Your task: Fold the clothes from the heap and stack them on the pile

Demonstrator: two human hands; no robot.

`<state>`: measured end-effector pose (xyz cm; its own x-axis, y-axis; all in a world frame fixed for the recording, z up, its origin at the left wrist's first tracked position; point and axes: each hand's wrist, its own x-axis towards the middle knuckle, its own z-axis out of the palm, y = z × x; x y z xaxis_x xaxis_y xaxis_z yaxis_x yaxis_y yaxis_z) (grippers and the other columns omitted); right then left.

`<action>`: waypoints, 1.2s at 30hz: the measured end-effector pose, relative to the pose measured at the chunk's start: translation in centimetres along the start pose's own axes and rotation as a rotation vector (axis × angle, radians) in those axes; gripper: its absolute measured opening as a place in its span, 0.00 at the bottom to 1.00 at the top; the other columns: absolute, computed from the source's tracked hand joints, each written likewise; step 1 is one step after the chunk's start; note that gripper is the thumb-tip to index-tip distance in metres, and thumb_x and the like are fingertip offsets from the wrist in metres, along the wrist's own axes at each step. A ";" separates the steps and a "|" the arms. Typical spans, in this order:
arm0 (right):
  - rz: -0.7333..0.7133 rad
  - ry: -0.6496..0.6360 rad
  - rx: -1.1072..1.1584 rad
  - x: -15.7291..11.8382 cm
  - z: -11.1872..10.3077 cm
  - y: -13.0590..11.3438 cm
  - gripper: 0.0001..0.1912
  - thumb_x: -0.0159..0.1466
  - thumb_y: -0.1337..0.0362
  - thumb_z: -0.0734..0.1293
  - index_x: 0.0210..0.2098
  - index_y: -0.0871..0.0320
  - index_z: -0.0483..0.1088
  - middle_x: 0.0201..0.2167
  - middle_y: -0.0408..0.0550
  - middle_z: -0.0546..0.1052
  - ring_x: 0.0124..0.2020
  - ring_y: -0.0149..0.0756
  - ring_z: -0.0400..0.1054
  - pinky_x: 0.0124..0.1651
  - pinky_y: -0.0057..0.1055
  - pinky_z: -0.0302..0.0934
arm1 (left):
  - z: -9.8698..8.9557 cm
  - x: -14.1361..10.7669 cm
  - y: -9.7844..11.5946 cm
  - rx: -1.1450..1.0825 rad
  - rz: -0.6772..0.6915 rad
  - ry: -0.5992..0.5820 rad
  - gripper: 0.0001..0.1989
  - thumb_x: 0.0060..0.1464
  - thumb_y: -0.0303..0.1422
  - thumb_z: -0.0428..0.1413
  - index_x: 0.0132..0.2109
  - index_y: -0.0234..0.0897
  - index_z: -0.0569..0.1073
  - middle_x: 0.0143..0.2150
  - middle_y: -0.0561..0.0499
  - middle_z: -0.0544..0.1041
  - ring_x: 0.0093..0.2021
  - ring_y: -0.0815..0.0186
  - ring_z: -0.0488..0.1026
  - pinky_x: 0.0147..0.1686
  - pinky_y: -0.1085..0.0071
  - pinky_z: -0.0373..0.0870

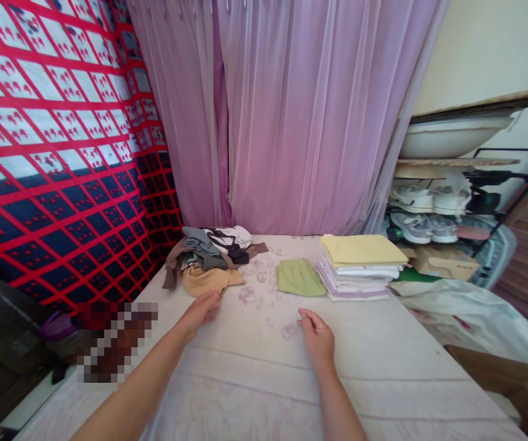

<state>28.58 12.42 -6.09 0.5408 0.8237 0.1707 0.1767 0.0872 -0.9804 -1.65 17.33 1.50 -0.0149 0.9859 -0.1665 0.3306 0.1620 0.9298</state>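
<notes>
My left hand (203, 311) is at the near edge of a tan-orange garment (205, 280), its fingers stretched out and overlapping the cloth in view; whether they touch it I cannot tell. That garment lies at the front of a loose heap of clothes (204, 250) in grey, brown, black and white. To the right, my right hand (318, 337) hovers over the bedsheet with loosely curled fingers and nothing visible in them. Beyond it lies a folded green garment (299, 277). Beside this stands a neat stack of folded cloths (353, 278), with a folded yellow cloth (362, 249) on top.
A pale flowered sheet (245, 361) covers the bed. Purple curtains (291, 122) hang at its far edge, and a red-gridded patterned cloth (52, 122) on the left. At right are a rack with shoes (422, 226), a cardboard box (448, 260) and a plastic bag (479, 312).
</notes>
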 end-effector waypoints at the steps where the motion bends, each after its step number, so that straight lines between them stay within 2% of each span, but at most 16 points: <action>1: 0.006 -0.002 0.000 -0.1 0.0 0.0 0.22 0.52 0.49 0.63 0.33 0.59 0.77 0.31 0.53 0.81 0.31 0.44 0.76 0.36 0.35 0.69 | 0.0 1.0 0.8 0.219 0.119 0.018 0.21 0.58 0.44 0.47 0.51 0.36 0.71 0.47 0.43 0.77 0.41 0.62 0.77 0.34 0.70 0.73; 3: 0.026 0.006 -0.010 -0.1 0.0 -0.1 0.24 0.52 0.48 0.62 0.34 0.60 0.77 0.32 0.53 0.81 0.31 0.44 0.75 0.36 0.35 0.69 | 0.1 3.2 2.5 0.445 0.255 0.049 0.21 0.58 0.42 0.46 0.50 0.34 0.72 0.43 0.43 0.78 0.40 0.61 0.77 0.36 0.68 0.72; 6: 0.038 0.001 -0.047 -0.2 0.1 -0.4 0.25 0.52 0.47 0.61 0.35 0.61 0.76 0.32 0.54 0.80 0.32 0.44 0.75 0.37 0.35 0.68 | -0.2 6.4 5.2 0.642 0.387 0.090 0.16 0.55 0.35 0.50 0.48 0.36 0.74 0.48 0.44 0.77 0.48 0.58 0.74 0.48 0.64 0.68; 9: 0.032 -0.004 -0.078 -0.2 0.2 -0.6 0.26 0.52 0.47 0.61 0.35 0.61 0.76 0.32 0.54 0.80 0.32 0.43 0.75 0.36 0.34 0.68 | -0.8 8.8 7.3 0.873 0.527 0.094 0.15 0.50 0.29 0.53 0.46 0.39 0.76 0.55 0.46 0.73 0.59 0.56 0.64 0.60 0.60 0.54; 11: 0.019 -0.008 -0.106 -0.2 0.2 -0.6 0.26 0.53 0.47 0.60 0.36 0.61 0.77 0.31 0.54 0.80 0.31 0.43 0.75 0.37 0.33 0.68 | -1.1 10.1 8.1 1.015 0.583 0.095 0.15 0.49 0.27 0.54 0.45 0.40 0.76 0.59 0.46 0.69 0.64 0.54 0.56 0.64 0.56 0.45; 14: 0.002 -0.017 -0.153 -0.2 0.2 -0.3 0.25 0.54 0.48 0.60 0.36 0.60 0.77 0.31 0.53 0.80 0.32 0.42 0.75 0.38 0.33 0.68 | -1.4 12.0 8.3 1.188 0.591 0.108 0.17 0.50 0.28 0.55 0.48 0.39 0.75 0.63 0.45 0.65 0.66 0.51 0.50 0.63 0.50 0.38; 18: -0.018 -0.031 -0.206 -0.1 0.4 0.3 0.24 0.54 0.49 0.59 0.36 0.58 0.77 0.33 0.52 0.80 0.33 0.41 0.75 0.39 0.32 0.68 | -1.7 14.3 8.0 1.331 0.546 0.149 0.23 0.56 0.31 0.50 0.59 0.37 0.67 0.65 0.41 0.61 0.67 0.51 0.49 0.62 0.49 0.41; 21: -0.038 -0.048 -0.239 -0.2 0.5 0.5 0.23 0.55 0.49 0.59 0.36 0.58 0.77 0.34 0.51 0.80 0.34 0.41 0.75 0.38 0.32 0.68 | -2.0 15.5 8.0 1.385 0.483 0.181 0.24 0.59 0.31 0.45 0.62 0.38 0.63 0.65 0.41 0.61 0.67 0.53 0.49 0.61 0.51 0.46; 25: -0.068 -0.056 -0.279 -0.2 0.6 0.4 0.23 0.56 0.50 0.58 0.35 0.56 0.77 0.35 0.50 0.80 0.35 0.41 0.74 0.40 0.32 0.68 | -2.1 16.3 8.3 1.405 0.318 0.210 0.22 0.58 0.39 0.47 0.56 0.36 0.69 0.54 0.36 0.72 0.58 0.47 0.63 0.52 0.50 0.58; 28: -0.074 -0.062 -0.304 -0.2 0.6 0.3 0.23 0.56 0.50 0.58 0.35 0.56 0.77 0.35 0.50 0.80 0.35 0.40 0.74 0.41 0.33 0.68 | -1.8 15.8 8.6 1.396 0.261 0.226 0.20 0.55 0.43 0.51 0.48 0.36 0.75 0.49 0.36 0.75 0.52 0.46 0.68 0.48 0.51 0.60; 31: -0.070 -0.064 -0.312 -0.2 0.6 0.2 0.23 0.56 0.49 0.57 0.36 0.56 0.78 0.35 0.50 0.80 0.35 0.41 0.75 0.40 0.33 0.68 | -1.7 14.4 8.9 1.365 0.297 0.266 0.14 0.55 0.36 0.51 0.44 0.39 0.77 0.46 0.40 0.76 0.49 0.51 0.71 0.47 0.55 0.61; 36: -0.090 -0.052 -0.303 -0.1 0.6 0.1 0.23 0.56 0.50 0.57 0.35 0.56 0.78 0.34 0.50 0.80 0.34 0.41 0.75 0.40 0.34 0.68 | -2.4 11.6 11.1 1.239 0.472 0.380 0.17 0.60 0.36 0.45 0.45 0.41 0.77 0.48 0.45 0.76 0.50 0.57 0.69 0.47 0.61 0.62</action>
<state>28.00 12.67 -6.23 0.4703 0.8486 0.2424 0.4628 -0.0032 -0.8864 -0.43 30.69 10.70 0.1446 0.9195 0.3655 0.9895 -0.1324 -0.0583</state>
